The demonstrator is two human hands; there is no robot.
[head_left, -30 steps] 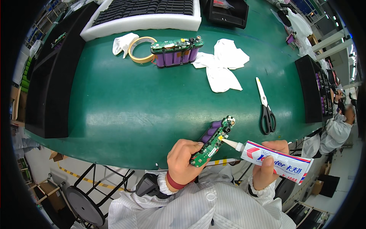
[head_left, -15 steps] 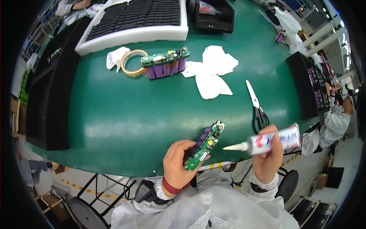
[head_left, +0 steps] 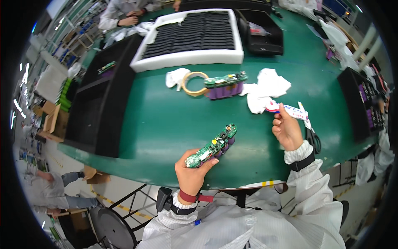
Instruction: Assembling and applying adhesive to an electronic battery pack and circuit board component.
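My left hand (head_left: 191, 176) is closed round the lower end of a battery pack (head_left: 213, 145), purple cells under a long green circuit board, held tilted above the table. My right hand (head_left: 287, 132) pinches a white glue tube (head_left: 290, 111) with red and blue marks. The tube's left end lies over or against a crumpled white cloth (head_left: 271, 83), and its nozzle cannot be made out there. Scissors (head_left: 314, 141) with black handles rest just right of the right hand, their blades partly behind the tube. A second battery pack (head_left: 226, 88) stands beyond, left of the cloth.
A tape roll (head_left: 185, 85) and a white crumpled wad (head_left: 176, 77) sit left of the standing pack. Behind is a white foam tray (head_left: 186, 63) of black parts, beside a black bin (head_left: 265, 47). Black racks flank the green table (head_left: 153, 137). Other people work farther off.
My right hand has moved the glue tube away from the held pack, up to the white cloth. The left hand still grips its pack, now turned more sideways. The whole view has shifted.
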